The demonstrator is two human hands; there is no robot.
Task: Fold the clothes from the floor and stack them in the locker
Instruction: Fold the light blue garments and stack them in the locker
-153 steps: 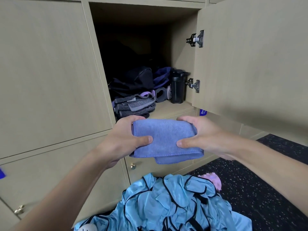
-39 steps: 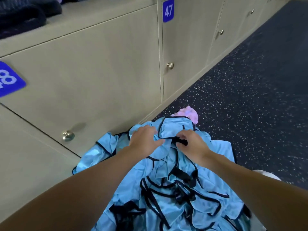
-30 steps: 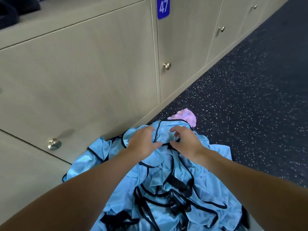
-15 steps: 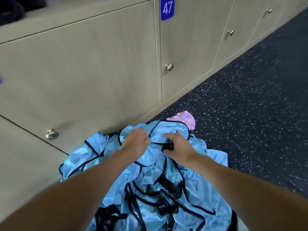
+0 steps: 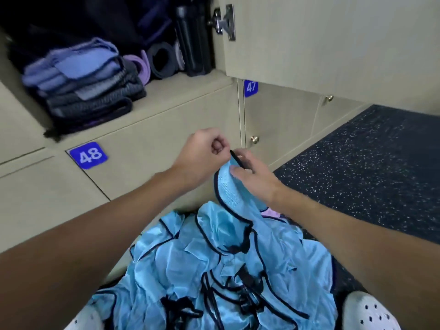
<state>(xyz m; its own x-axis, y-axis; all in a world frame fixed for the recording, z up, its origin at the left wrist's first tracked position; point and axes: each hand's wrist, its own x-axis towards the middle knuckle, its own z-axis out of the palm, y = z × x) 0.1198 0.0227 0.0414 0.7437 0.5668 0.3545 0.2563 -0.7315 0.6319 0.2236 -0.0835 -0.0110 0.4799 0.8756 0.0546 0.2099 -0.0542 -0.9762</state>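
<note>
Two white shoes point(image 5: 371, 310) stand nearest, and between them on the dark speckled floor point(image 5: 369, 163) lies the garment point(image 5: 214, 270), most of it in a crumpled heap. I'd judge it very light, thin and limp, with a slippery face. It will likely slide out of any loose fold and won't hold a crease by itself. The black-bound edge is the sensible place to take it, at two points apart along one hem or at the shoulders, so the rest hangs flat and the tangle drops out. It is sky blue with a satin sheen. Black piping loops all over it, and black ties knot together low in the heap.

One edge is held up above the pile. The right hand point(image 5: 252, 172) pinches it, thumb flat on the blue face and fingers behind. The left hand point(image 5: 202, 151), just beside it, is curled tight, and its thumb and forefinger seem to nip the tip of the black trim. A bit of pink cloth point(image 5: 269, 213) peeks out under the right wrist.

Past the hands are closed fronts marked 48 and 47. Above them is the open locker point(image 5: 190, 91), with a stack point(image 5: 78, 84) of folded blue and grey pieces at its left and a black bottle point(image 5: 192, 36) by the door point(image 5: 333, 44).
</note>
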